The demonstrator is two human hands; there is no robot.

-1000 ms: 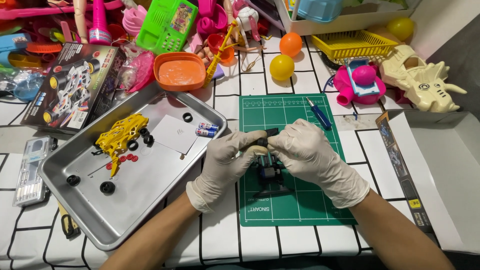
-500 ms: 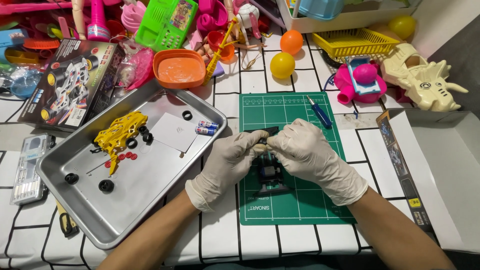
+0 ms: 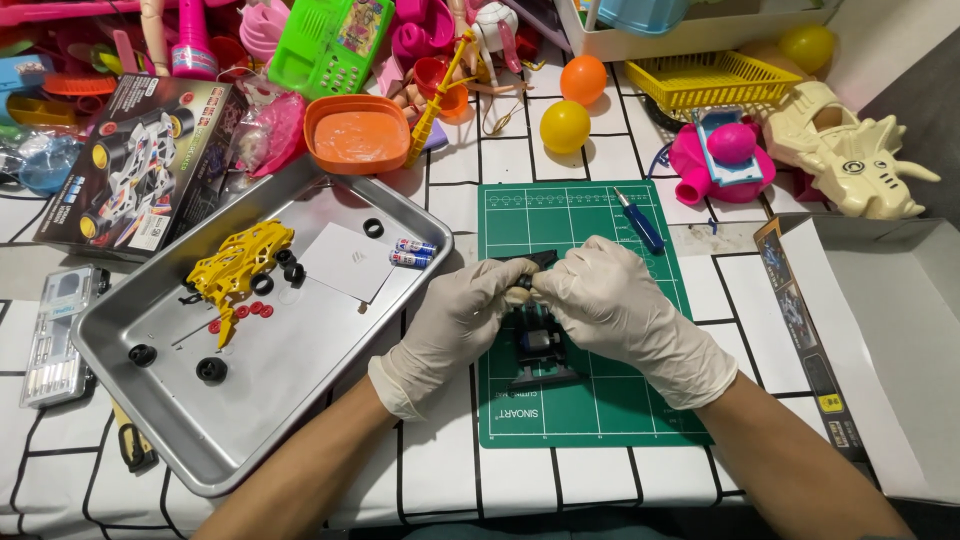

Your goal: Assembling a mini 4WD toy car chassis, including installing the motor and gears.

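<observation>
1. One camera is sitting on the person's head and is looking steeply down and forward at the table (image 3: 250, 505).
2. It is hanging close above the work: both forearms are entering from the bottom edge, and the left hand (image 3: 455, 325) and right hand (image 3: 615, 305) are meeting near the middle of the frame, over the green mat (image 3: 600, 400).
3. The view is reaching from the near table edge at the bottom to a pile of toys (image 3: 330, 45) along the top.
4. Sideways it is taking in a metal tray (image 3: 290, 425) on the left and a white box (image 3: 900, 330) at the right edge.
5. No second view is sharing this scene.
</observation>
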